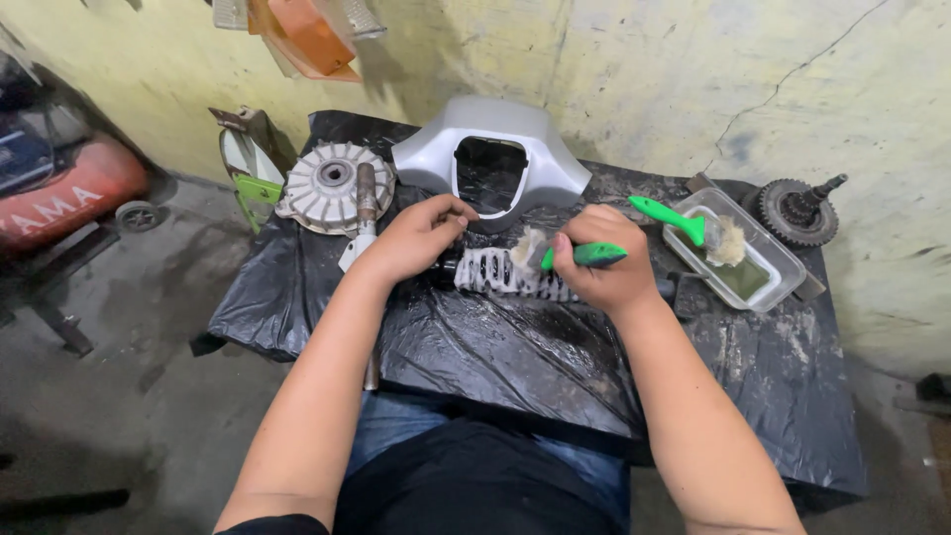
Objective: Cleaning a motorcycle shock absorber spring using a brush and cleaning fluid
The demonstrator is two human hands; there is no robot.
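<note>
- Both forearms reach forward from the bottom edge, converging over the middle of the tabletop (555, 367), which is wrapped in black plastic sheeting.
- The left hand (421, 238) is curled, fingers bent down onto the dark end of a coil-spring shock absorber (505, 272) (it lies flat, crosswise between the two hands).
- The right hand (604, 267) is closed around the green handle of a paintbrush (555, 253); its pale bristles touch the spring's coils just left of that hand.
- Beyond the hands, near the wall, a silver handlebar cover (495, 144) stands close to the fingers.
- Left of the left hand lie a ribbed round metal hub (332, 183) and a metal rod (365, 213) running toward the person.
- Right of the right hand sits a clear rectangular tray (783, 260) holding greenish liquid, with a second green brush (684, 223) resting in it.
- Farther right, a gear assembly (797, 210) sits at the tabletop's far corner, well apart from both hands.
</note>
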